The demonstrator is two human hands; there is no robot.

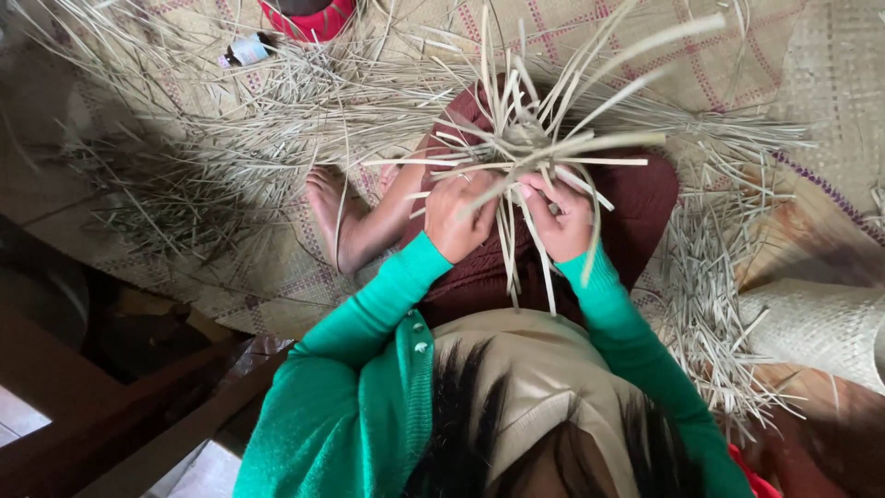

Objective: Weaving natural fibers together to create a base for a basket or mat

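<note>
I sit cross-legged in a green sweater and dark red skirt on a woven mat (719,65). My left hand (458,217) and my right hand (560,217) are close together over my lap. Both grip a bundle of pale dried leaf strips (521,143). The strips cross at a small woven knot just above my fingers and fan out upward and sideways. A few loose ends hang down between my hands. My bare foot (327,198) rests on the mat to the left of my left hand.
Loose strips lie in heaps on the mat at the left (212,157) and at the right (710,314). A rolled woven piece (820,323) lies at the right edge. A small bottle (244,48) and a red object (309,18) sit at the top. Dark wooden furniture (111,406) stands at the lower left.
</note>
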